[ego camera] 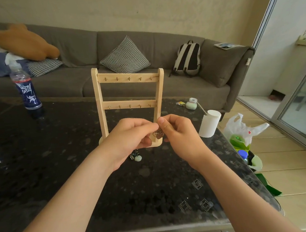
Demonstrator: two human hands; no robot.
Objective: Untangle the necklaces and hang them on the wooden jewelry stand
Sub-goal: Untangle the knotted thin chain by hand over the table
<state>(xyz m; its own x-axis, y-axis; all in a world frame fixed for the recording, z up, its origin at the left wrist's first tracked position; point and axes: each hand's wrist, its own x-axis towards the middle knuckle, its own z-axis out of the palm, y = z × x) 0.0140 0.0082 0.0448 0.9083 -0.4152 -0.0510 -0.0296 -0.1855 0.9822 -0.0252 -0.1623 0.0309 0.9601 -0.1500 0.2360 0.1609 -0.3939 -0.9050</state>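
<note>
The wooden jewelry stand (128,92) is upright on the dark table, with two rails of small brass hooks, all bare. In front of its base, my left hand (130,137) and my right hand (179,132) meet and both pinch a tangled bunch of necklaces (158,133) with metal pendants. Part of the tangle hangs below my left hand, ending in a pale green pendant (138,158) near the tabletop. The chains themselves are mostly hidden by my fingers.
A blue-labelled plastic bottle (26,89) stands at the table's left back. A white cup with a stick (210,125) is near the right edge, small items (190,103) behind it. A grey sofa (143,49) runs behind the table (60,159); a plastic bag (241,129) lies on the floor at right.
</note>
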